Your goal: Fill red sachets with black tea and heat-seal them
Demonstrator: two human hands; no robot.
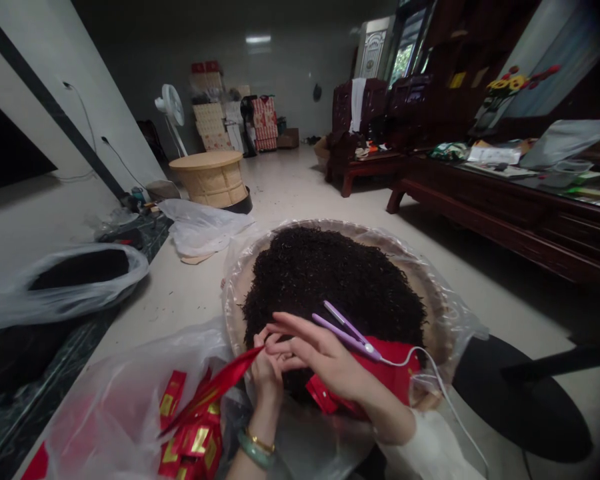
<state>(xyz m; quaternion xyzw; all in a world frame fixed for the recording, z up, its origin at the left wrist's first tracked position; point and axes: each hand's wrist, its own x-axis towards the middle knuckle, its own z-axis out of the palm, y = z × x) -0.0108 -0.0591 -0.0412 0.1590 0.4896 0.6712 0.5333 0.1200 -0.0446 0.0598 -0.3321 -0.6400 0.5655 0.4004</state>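
Observation:
My left hand (267,377), with bangles at its wrist, is closed on one end of a long red pouch (217,384) that slants down to the left. My right hand (325,357) reaches across with its fingers stretched out, close against the left fingertips; whether it touches the pouch I cannot tell. Just beyond it, a purple mini flat iron (353,337) lies with its jaws apart on the dark dried leaves, which look like tea (330,273), and on flat red pouches (400,363). Below the left hand, small red and gold packets (195,440) fill part of a clear plastic bag (125,373).
The leaves are heaped in a wide round basket (443,300) lined with plastic. A white cord (445,383) runs right past a black round base (525,407). At left is a bag of dark material (80,270). A wooden table (480,213) stands right, a round drum-shaped stand (210,180) behind.

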